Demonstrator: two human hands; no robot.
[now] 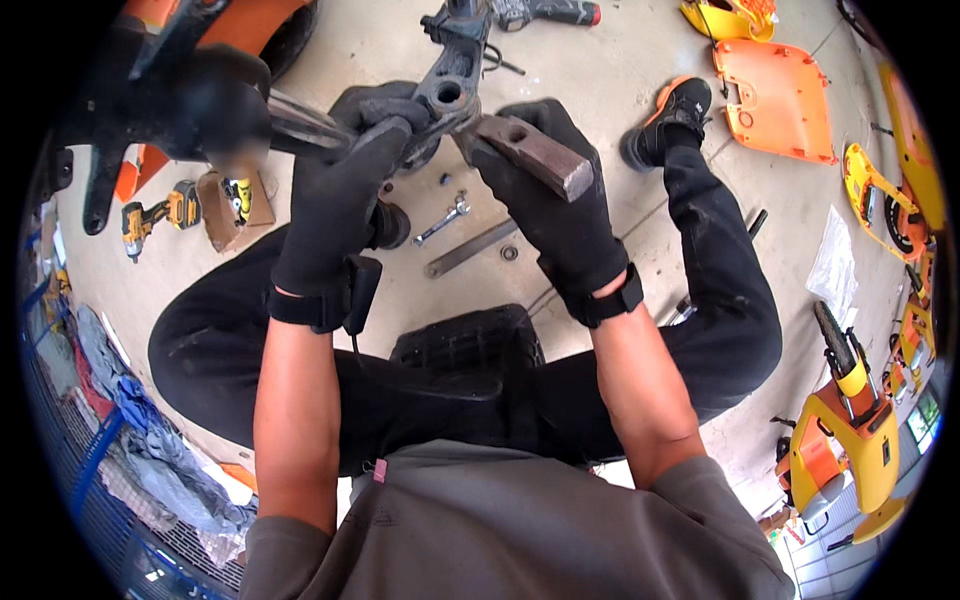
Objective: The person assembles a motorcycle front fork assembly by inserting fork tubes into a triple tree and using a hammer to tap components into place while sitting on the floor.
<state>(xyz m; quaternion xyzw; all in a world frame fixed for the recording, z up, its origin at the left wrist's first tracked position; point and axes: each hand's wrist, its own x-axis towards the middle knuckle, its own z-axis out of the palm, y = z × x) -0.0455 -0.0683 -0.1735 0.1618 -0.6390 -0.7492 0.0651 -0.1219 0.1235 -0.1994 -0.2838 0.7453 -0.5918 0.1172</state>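
Hammer head (548, 165) slants lengthwise down-right

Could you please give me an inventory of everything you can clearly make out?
Dark metal part: one, dark grey, left hand
Hammer head: one, brown, right hand
Wrench: one, silver, floor
Flat bar: one, grey, below wrench
Metal ring: one, grey, beside bar
Power drill: one, yellow-black, left floor
Cardboard box: one, brown, beside drill
Power tool: one, dark, top
Panel: one, orange, upper right
Vehicle parts: several, yellow-orange, right
Plastic sheet: one, white, right
Cloths: several, grey-blue, left
Shoe: one, black-orange, upper right
Left hand, right hand: two, black-gloved, centre
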